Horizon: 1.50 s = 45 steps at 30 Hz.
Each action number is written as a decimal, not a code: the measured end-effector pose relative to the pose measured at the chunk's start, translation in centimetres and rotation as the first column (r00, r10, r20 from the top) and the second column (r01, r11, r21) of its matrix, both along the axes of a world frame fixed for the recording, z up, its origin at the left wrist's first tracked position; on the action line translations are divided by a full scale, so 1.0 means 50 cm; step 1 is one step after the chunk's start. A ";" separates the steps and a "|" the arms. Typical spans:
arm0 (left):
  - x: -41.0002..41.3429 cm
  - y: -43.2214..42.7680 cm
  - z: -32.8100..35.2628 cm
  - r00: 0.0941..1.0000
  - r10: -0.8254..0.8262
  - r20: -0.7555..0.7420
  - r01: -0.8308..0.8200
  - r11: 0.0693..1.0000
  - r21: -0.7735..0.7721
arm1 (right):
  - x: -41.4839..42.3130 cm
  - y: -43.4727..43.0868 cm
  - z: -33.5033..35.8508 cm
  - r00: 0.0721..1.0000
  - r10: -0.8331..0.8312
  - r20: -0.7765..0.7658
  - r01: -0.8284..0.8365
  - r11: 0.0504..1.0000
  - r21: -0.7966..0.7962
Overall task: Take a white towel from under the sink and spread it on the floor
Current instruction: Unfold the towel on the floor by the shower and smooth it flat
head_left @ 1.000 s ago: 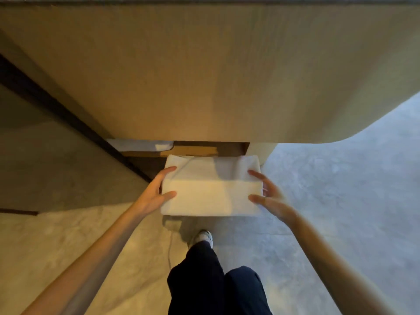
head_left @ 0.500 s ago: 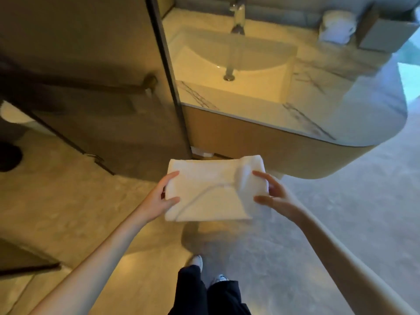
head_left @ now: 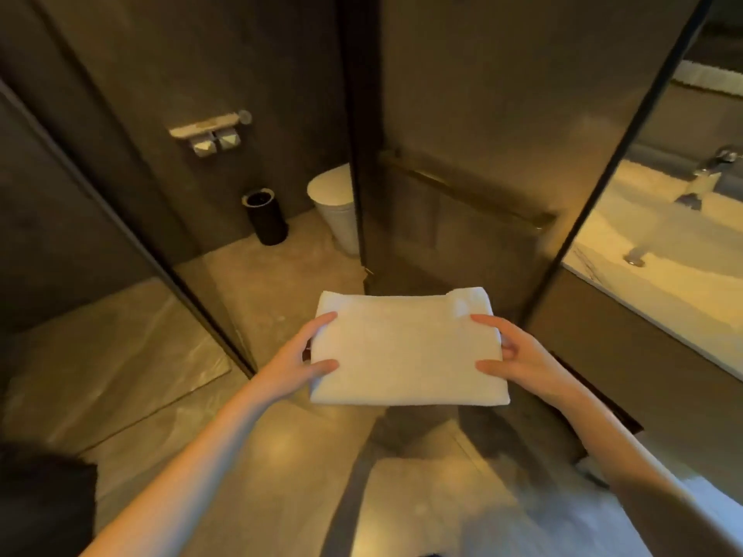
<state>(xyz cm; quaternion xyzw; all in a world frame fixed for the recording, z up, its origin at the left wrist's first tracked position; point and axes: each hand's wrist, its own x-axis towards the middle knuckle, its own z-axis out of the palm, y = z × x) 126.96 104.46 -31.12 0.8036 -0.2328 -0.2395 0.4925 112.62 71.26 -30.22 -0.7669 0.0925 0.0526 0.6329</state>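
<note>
View has swung away from the sink, now off at the right edge. Left hand (head_left: 299, 357) pinches the folded white towel (head_left: 406, 351) by its left edge, right hand (head_left: 512, 355) grips the other, held above bare floor (head_left: 257, 444). Fetching's done, unfolding probably comes next.

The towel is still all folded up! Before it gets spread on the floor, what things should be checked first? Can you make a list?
1. Folded white towel out from under the sink: ok.
2. Left hand grips its left edge: ok.
3. Right hand grips its right edge: ok.
4. Towel opened out: not ok, it is folded.
5. Bare floor below the towel to spread on: ok, it looks clear.
6. Floor dry: cannot tell, it is shiny in this light.
</note>
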 end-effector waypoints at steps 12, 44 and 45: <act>-0.205 0.620 0.057 0.900 0.436 -0.013 -0.435 0.900 0.019 | 0.149 0.558 0.012 0.895 0.445 -0.008 -0.445 0.895 -0.024; -0.220 1.161 -0.105 0.650 0.728 -0.216 -0.743 0.669 0.018 | 0.355 1.179 -0.109 0.722 0.677 -0.146 -0.691 0.718 -0.087; -0.210 1.180 -0.121 0.664 0.714 -0.220 -0.728 0.685 0.027 | 0.350 1.192 -0.125 0.738 0.656 -0.156 -0.672 0.735 -0.086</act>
